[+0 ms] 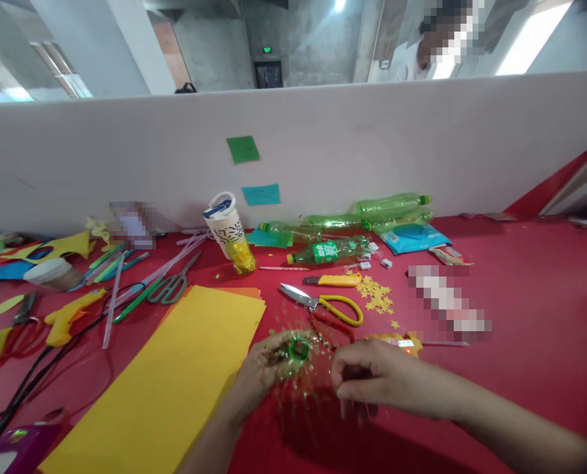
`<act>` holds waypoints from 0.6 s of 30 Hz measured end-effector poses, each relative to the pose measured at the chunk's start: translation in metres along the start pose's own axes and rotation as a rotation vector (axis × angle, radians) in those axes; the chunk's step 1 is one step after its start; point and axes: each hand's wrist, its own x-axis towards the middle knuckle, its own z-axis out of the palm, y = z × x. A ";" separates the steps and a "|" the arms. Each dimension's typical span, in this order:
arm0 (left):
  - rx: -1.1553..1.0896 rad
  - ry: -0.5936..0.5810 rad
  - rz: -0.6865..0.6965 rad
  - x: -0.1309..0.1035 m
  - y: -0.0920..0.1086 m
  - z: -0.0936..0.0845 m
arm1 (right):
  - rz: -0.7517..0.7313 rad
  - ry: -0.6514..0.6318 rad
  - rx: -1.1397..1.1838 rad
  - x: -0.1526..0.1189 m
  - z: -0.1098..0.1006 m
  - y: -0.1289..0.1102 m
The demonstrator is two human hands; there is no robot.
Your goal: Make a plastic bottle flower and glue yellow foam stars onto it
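Note:
My left hand (267,361) grips the top of a green plastic bottle (299,349), its open neck facing up toward me. The bottle's wall is cut into many thin clear strips that splay outward around the neck. My right hand (372,375) is closed in a pinch at the right-hand edge of these strips; what lies between its fingertips, if anything, I cannot make out. Just beyond the hands rest scissors (340,309) with yellow and red handles, their blades parted. A yellow utility knife (333,280) and a scatter of yellow paper stars (375,295) lie behind them.
Yellow paper sheets (174,375) lie to the left, near a yellow glue gun (70,317) and green-handled scissors (174,280). Several green bottles (392,205) and a paper cup (226,227) stand or lie at the back, before a white partition (372,145).

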 end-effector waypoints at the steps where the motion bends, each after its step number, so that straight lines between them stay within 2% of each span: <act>1: -0.010 0.011 -0.012 0.000 0.000 0.000 | 0.002 0.000 0.047 0.000 0.000 0.001; 4: -0.039 0.030 -0.035 0.000 -0.001 0.001 | 0.004 0.026 0.123 0.000 0.000 0.003; 8: -0.048 0.006 0.017 -0.001 -0.005 -0.001 | 0.014 0.042 0.174 -0.001 -0.003 0.000; 13: -0.018 0.014 0.009 -0.001 -0.008 -0.006 | 0.027 -0.002 0.435 0.001 -0.007 -0.005; 18: -0.026 0.002 0.008 -0.001 -0.004 -0.006 | 0.066 0.020 0.605 0.007 -0.008 -0.003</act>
